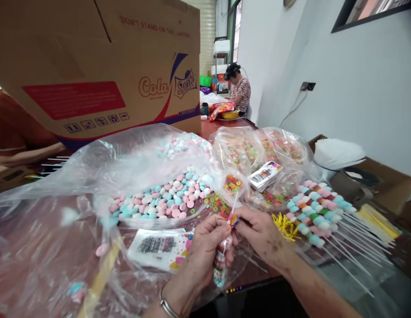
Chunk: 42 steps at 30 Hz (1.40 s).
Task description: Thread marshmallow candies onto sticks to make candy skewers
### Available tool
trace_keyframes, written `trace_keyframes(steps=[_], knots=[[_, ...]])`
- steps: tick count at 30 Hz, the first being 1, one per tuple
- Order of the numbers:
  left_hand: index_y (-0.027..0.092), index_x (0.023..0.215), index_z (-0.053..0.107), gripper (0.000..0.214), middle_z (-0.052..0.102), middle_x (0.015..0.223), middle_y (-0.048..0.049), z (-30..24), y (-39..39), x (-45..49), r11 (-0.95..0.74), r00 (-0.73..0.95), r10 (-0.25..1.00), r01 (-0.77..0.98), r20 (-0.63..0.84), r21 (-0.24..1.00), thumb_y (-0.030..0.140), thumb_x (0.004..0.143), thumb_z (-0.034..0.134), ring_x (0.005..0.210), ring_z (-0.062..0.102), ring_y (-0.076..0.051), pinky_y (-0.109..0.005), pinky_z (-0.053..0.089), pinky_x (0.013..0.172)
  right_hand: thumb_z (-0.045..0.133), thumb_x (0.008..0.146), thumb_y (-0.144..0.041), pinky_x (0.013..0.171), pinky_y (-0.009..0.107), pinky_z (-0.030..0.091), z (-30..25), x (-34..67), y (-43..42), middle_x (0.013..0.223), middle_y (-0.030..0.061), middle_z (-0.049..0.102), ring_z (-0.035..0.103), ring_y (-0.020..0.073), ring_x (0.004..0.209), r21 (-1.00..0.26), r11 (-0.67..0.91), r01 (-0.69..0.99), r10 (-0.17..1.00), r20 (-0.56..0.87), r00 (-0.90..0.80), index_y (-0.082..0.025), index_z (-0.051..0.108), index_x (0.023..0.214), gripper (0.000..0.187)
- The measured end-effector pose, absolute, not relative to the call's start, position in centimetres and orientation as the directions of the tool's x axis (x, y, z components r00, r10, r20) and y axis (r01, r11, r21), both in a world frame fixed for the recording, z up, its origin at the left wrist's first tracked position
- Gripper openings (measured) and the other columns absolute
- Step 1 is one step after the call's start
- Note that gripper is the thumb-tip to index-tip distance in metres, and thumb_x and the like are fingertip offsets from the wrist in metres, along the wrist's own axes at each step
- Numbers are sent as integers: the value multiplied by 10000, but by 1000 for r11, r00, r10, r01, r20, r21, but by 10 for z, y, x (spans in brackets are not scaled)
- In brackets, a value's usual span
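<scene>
My left hand [201, 249] is closed around a candy skewer [221, 260] wrapped in clear plastic, which hangs down below the fingers. My right hand [258, 232] pinches the top of the same skewer near its stick [234, 204], where small coloured ring candies sit. Just ahead lies an open plastic bag of pink, blue and white marshmallow candies [165, 198]. Loose ring candies [216, 204] lie beside it. Yellow twist ties [285, 225] rest right of my right hand.
Finished candy skewers [319, 207] are stacked at the right, sticks pointing right. Bags of ring candy [258, 150] and printed labels [266, 174] lie behind. A large cardboard box [102, 66] stands at the back left. Another person [240, 90] sits at the table's far end.
</scene>
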<state>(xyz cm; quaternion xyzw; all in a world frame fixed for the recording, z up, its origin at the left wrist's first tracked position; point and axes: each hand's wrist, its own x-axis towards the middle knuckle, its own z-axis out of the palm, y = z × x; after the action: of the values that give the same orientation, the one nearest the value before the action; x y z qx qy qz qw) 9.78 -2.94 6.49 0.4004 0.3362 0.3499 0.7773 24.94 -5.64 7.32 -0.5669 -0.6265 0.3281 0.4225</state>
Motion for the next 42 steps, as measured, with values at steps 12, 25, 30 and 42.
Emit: trace_keyframes(steps=[12, 25, 30, 42], knots=[[185, 760, 548, 228, 642, 560, 40, 60, -33, 102, 353, 379, 889, -210, -257, 912, 348, 819, 697, 344, 505, -66, -130, 303, 322, 501, 903, -211, 635, 233, 413, 62, 254, -61, 698, -28, 638, 578, 137, 672, -942, 67, 329, 998, 67, -12, -199, 641, 738, 217], [188, 738, 572, 231, 579, 479, 52, 60, -34, 113, 340, 342, 900, -166, -270, 926, 376, 773, 700, 340, 484, -78, -136, 317, 325, 474, 947, -122, 614, 272, 376, 42, 248, -71, 667, 10, 571, 527, 145, 639, -470, 354, 809, 794, 608, 6, -166, 616, 747, 249], [189, 688, 578, 202, 547, 463, 64, 67, -23, 107, 247, 372, 894, 59, -250, 967, 350, 765, 672, 322, 464, -74, -142, 301, 313, 387, 1008, -150, 705, 346, 405, 50, 255, -73, 854, 89, 668, 528, 208, 783, 0, 481, 877, 561, 769, -308, -124, 676, 937, 299], [161, 614, 677, 117, 610, 480, 45, 88, -1, 92, 233, 719, 355, 551, -597, 802, 124, 548, 588, 394, 517, -112, -191, 408, 370, 500, 986, -173, 745, 337, 389, 89, 275, -72, 914, 57, 635, 513, 188, 876, 95, 854, 512, 447, 369, -815, -142, 618, 913, 143]])
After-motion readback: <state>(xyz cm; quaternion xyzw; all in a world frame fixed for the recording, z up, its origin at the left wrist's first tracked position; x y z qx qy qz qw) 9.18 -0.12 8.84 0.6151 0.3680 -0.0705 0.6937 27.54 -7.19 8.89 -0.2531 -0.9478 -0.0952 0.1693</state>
